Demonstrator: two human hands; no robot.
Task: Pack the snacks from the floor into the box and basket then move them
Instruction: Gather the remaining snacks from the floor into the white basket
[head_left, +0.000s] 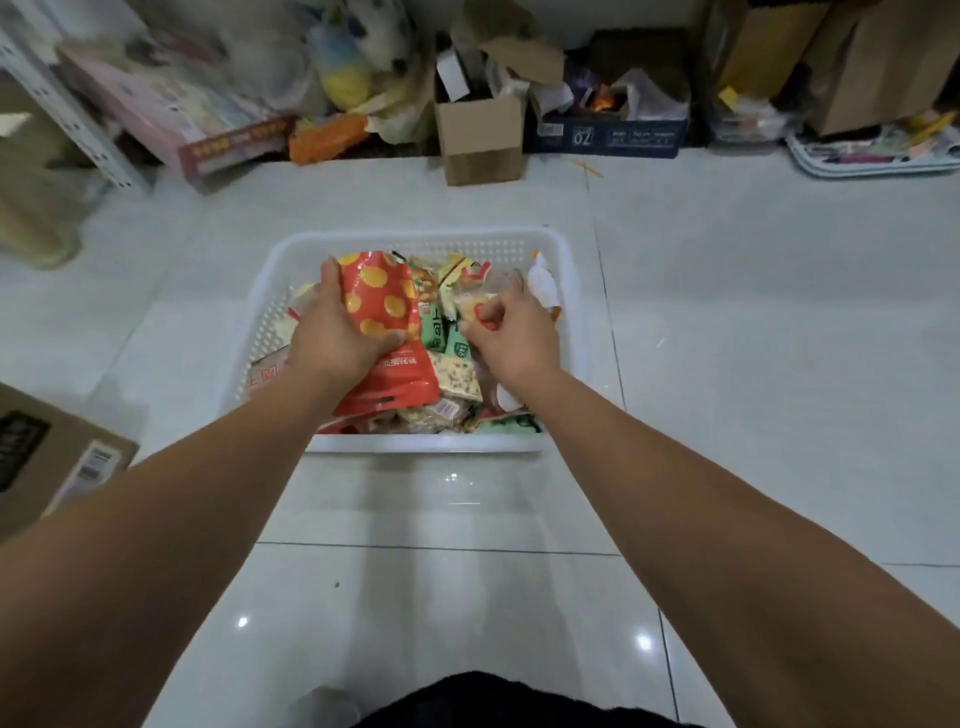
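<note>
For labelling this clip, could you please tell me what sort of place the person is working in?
Probably a storage room or cluttered spare room: a tiled floor, open cardboard boxes piled at the back, and a metal shelf post at the left.

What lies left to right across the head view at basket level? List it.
Cardboard box → left hand → red dotted snack bag → green packet → small yellow packet → right hand pinching it → white basket, right rim.

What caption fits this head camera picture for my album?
The left hand grips a red yellow-dotted snack bag and right hand pinches a pale packet in the white perforated plastic basket.
</note>
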